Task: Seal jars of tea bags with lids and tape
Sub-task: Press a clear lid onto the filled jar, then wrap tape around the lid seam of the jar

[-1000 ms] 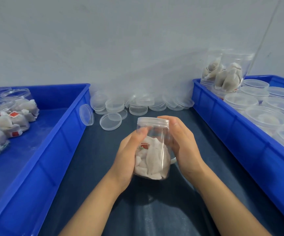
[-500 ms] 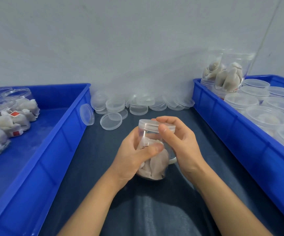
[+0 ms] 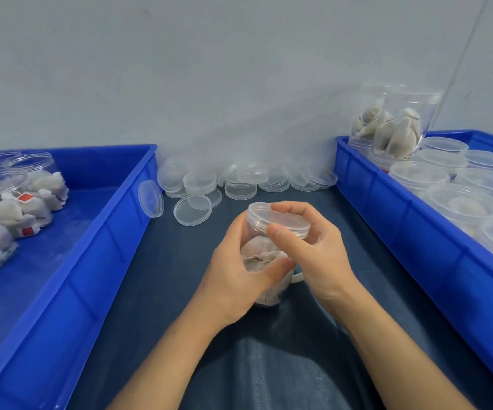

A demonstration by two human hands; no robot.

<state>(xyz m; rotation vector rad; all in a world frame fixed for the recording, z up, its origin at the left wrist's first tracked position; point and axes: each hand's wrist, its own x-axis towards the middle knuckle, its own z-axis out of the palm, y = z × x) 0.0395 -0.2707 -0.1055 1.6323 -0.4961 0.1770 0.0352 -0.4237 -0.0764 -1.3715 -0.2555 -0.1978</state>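
Observation:
A clear plastic jar (image 3: 261,255) packed with white tea bags stands on the dark table in front of me. My left hand (image 3: 233,276) grips its body from the left, thumb across the front. On the jar's mouth sits a clear lid (image 3: 280,218), slightly tilted, and my right hand (image 3: 313,250) curls round that lid from the right, thumb on its near rim and fingers over the far side. A white ring, perhaps a tape roll (image 3: 297,278), shows just behind the jar under my right hand.
A heap of loose clear lids (image 3: 239,182) lies against the back wall. The blue tray (image 3: 70,261) on the left holds open jars of tea bags (image 3: 17,202). Lidded jars (image 3: 461,199) fill the right blue tray (image 3: 416,232), with two stacked at its back corner.
My right hand shifted from the jar's side up onto the lid. My left thumb slid down across the jar's front, and the jar tipped slightly towards me.

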